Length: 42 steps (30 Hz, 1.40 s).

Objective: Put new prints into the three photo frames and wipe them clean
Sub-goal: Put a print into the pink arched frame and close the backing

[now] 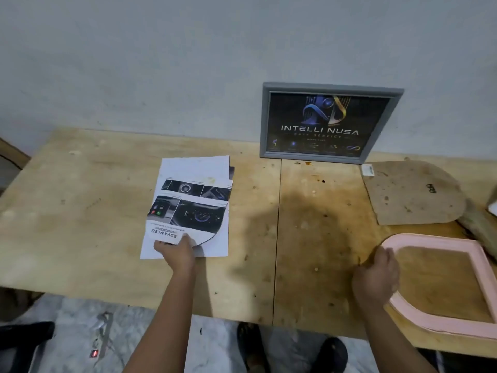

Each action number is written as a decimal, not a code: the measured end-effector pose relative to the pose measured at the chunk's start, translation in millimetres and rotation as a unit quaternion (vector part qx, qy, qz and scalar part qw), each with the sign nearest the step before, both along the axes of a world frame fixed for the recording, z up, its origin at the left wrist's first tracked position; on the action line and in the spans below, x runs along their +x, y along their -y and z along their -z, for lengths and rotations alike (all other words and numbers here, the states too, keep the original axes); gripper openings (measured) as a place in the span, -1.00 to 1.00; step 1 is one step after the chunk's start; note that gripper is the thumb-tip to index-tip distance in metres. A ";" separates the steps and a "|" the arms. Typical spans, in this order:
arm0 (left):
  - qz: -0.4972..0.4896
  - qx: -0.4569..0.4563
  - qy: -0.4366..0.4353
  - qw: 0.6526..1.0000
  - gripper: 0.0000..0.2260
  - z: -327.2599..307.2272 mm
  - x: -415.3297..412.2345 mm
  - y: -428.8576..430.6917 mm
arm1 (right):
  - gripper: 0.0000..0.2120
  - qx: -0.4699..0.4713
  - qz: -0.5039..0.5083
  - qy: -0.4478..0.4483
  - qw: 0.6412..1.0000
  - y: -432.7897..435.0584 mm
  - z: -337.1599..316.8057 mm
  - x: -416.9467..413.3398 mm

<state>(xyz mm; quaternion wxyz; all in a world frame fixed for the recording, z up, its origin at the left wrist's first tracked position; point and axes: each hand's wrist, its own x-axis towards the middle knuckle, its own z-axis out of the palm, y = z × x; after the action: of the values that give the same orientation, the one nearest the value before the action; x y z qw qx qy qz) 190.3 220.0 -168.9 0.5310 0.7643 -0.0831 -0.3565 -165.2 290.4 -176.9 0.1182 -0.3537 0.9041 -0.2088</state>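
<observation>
A small stack of paper prints (188, 205) lies on the wooden table (80, 211), the top sheet showing car-interior photos. My left hand (176, 251) pinches the near edge of that top sheet. A pink arch-shaped photo frame (441, 286) lies flat at the right with no print in it, the table showing through. My right hand (376, 278) grips its rounded left edge. A brown arch-shaped backing board (411, 192) lies behind the pink frame. A grey rectangular frame (326, 121) with a dark "Intelli Nusa" print leans upright against the wall.
The table's near edge runs across the lower part of the view, with my feet in dark sandals (293, 348) on the tiled floor below. A power strip (99, 337) lies on the floor at the left. A rough wooden piece (481, 227) sits at the far right.
</observation>
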 end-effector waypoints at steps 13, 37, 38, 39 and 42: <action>0.464 0.142 0.408 0.774 -0.25 3.6 -51.5 -5.2 | -0.40 0.008 -0.010 -0.009 1.000 -3.2 -1.8 5.5; 0.228 -0.027 0.200 0.952 -0.76 -31.8 -12.5 2.6 | -0.59 -0.113 -0.075 0.038 0.990 34.9 -23.4 59.7; 0.222 -0.030 0.187 0.956 -0.75 -32.2 -9.3 3.2 | -0.66 -0.116 -0.110 0.081 0.984 46.8 -26.2 77.6; 0.217 -0.031 0.176 0.960 -0.74 -32.0 -5.7 3.6 | -0.72 -0.105 -0.150 0.133 0.974 59.0 -29.6 97.7; 0.209 -0.029 0.157 0.965 -0.72 -27.5 5.2 4.5 | -0.80 -0.022 -0.249 0.285 0.925 92.5 -33.2 162.5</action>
<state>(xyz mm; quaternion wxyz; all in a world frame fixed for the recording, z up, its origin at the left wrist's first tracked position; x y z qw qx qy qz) 195.5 215.5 -141.4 0.4469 0.7607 -0.3333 -0.3325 -2.7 197.9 -143.7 0.4113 -0.4950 0.7106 -0.2842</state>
